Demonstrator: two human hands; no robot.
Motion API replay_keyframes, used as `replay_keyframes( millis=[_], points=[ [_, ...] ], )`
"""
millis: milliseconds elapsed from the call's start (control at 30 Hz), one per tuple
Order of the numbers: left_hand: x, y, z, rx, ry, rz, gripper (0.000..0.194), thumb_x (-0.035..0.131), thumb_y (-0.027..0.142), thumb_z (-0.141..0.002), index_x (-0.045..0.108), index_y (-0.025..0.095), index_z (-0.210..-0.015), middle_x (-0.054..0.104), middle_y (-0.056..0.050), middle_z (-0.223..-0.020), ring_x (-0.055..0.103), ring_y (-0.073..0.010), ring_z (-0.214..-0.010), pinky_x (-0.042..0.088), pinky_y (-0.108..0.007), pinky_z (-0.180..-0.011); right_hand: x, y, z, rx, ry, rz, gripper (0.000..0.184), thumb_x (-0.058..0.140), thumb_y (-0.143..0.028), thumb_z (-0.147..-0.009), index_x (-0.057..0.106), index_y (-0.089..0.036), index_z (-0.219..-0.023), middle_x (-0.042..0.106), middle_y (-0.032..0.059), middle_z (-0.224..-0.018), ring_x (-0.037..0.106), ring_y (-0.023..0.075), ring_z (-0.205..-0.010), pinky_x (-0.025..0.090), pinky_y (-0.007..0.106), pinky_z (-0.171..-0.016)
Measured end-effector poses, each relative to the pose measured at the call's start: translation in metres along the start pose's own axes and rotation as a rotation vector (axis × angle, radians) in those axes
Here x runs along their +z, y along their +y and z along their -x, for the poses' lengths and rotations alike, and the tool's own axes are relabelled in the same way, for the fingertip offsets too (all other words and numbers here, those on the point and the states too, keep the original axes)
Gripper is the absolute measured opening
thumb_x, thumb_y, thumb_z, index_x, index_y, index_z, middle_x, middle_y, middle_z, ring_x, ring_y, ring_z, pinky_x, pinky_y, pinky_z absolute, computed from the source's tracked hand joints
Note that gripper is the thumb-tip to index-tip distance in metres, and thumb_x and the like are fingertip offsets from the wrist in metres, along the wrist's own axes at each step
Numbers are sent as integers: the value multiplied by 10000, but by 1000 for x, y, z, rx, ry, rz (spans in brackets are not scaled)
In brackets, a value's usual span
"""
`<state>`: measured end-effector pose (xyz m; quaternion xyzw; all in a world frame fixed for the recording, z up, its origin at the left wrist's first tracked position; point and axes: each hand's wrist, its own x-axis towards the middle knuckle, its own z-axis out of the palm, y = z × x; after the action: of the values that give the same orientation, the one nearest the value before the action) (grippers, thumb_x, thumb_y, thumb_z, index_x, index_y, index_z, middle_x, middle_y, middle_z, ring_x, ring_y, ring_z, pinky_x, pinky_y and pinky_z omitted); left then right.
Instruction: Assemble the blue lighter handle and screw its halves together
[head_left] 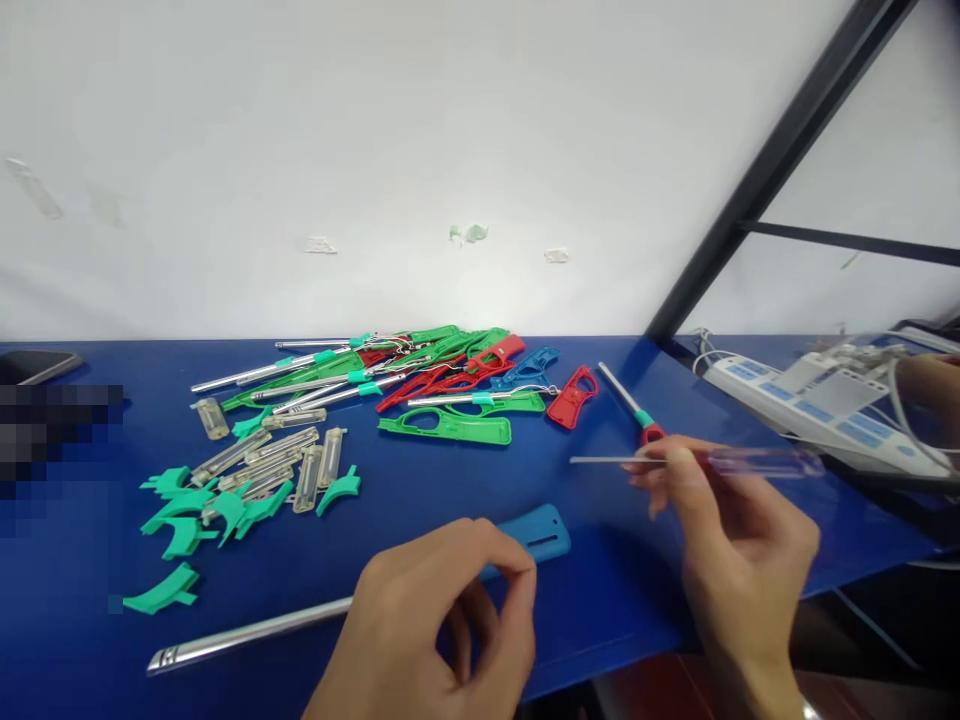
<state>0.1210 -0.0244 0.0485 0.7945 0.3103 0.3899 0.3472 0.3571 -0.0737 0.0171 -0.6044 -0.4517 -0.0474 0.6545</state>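
My left hand (pixel 442 625) is curled low in the middle, its fingers closed around a blue plastic handle shell (pixel 536 532) joined to a long silver metal tube (pixel 247 632) that points left along the blue table (pixel 615 590). My right hand (pixel 731 540) pinches a clear plastic tube with a thin metal rod (pixel 675 461), held level above the table. Just behind that hand lies a red-handled part with a metal rod and teal collar (pixel 634 405).
A heap of green, red and blue handle shells with metal tubes (pixel 420 385) lies at mid-table. Teal trigger pieces (pixel 195 520) and clear tubes (pixel 300 465) lie to the left. A white power strip with cables (pixel 810 400) sits right, under a black frame bar (pixel 765 170). A phone (pixel 37 365) lies far left.
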Motion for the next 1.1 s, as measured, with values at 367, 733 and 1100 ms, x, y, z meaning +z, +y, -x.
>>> replay_keyframes(
  millis=[367,733,1100],
  points=[
    [16,3,-5,-345,107,379,305,756,540,-1020,818,250,-949,857,-52,-872,772,-191,-592,616,-222,-470,-9,-23,7,49,-336,-506,281,703,-436,-1087,786,-284,-867,708,19,-616,665,187,-542,556,272,-469],
    [10,4,-7,-417,10,468,369,776,589,-1007,858,231,-1046,781,-22,-661,689,-170,-438,579,-225,-404,0,-20,14,51,-368,-559,188,691,-304,-1095,837,-263,-984,796,43,-756,741,188,-637,568,245,-504],
    [9,0,-9,-454,-26,509,399,781,598,-1003,874,215,-1064,789,-47,-652,703,-181,-459,546,-216,-402,3,-23,14,64,-352,-538,234,662,-324,-1108,814,-246,-948,775,45,-715,742,199,-616,568,259,-501]
  ],
)
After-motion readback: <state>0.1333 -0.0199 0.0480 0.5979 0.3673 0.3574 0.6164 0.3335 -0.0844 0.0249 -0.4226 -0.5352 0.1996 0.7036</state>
